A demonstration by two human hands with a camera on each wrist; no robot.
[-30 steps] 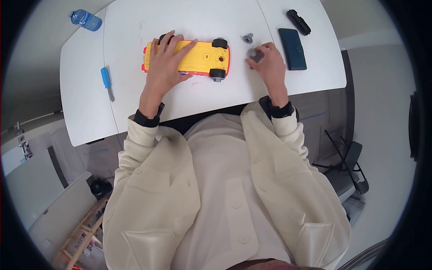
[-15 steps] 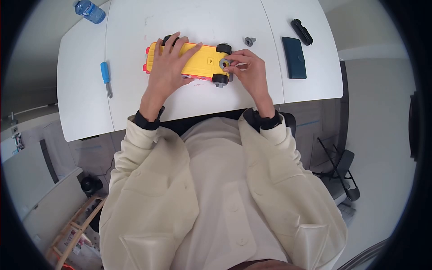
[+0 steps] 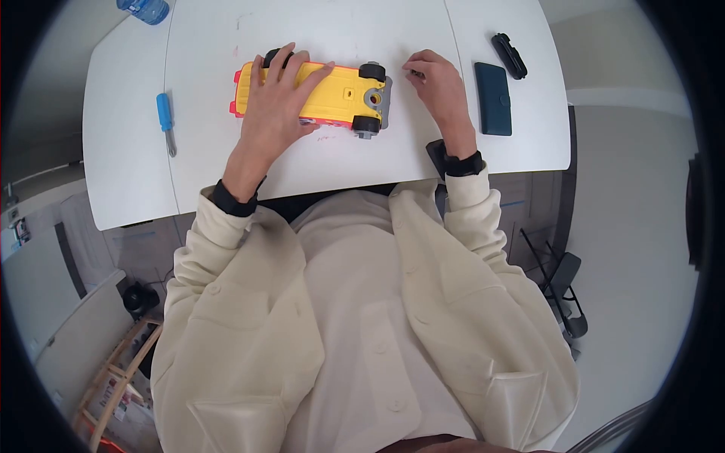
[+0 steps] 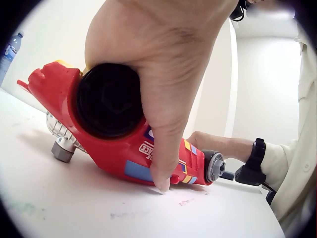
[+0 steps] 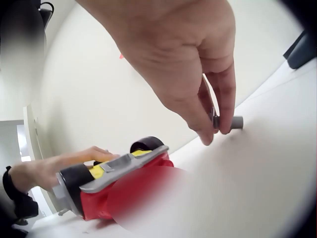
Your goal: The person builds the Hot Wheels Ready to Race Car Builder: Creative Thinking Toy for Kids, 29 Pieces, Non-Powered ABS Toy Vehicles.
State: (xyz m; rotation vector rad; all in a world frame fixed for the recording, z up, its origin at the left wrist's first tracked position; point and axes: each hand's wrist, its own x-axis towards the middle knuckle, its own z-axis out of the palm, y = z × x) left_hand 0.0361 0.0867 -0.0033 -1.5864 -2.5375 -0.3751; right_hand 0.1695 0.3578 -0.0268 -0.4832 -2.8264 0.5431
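Note:
A red and yellow toy car [image 3: 328,92] lies upside down on the white table, its black wheels up. My left hand [image 3: 278,106] grips its body across the yellow underside, the thumb on the red side [image 4: 141,166]. At the car's right end sits a grey part [image 3: 386,102] with a round hole. Right of the car, my right hand [image 3: 442,94] pinches a grey screw [image 5: 237,122] by its head between thumb and fingers, just over the table; in the head view the fingers mostly hide it.
A blue screwdriver [image 3: 165,121] lies at the left of the table, with a water bottle [image 3: 145,9] at the far left corner. On the right are a dark blue wallet-like case [image 3: 493,98] and a black object [image 3: 509,56].
My right hand brought the grey part to the car's right end, let go of it there, then moved right to the screw and took hold of it. The left hand keeps its grip.

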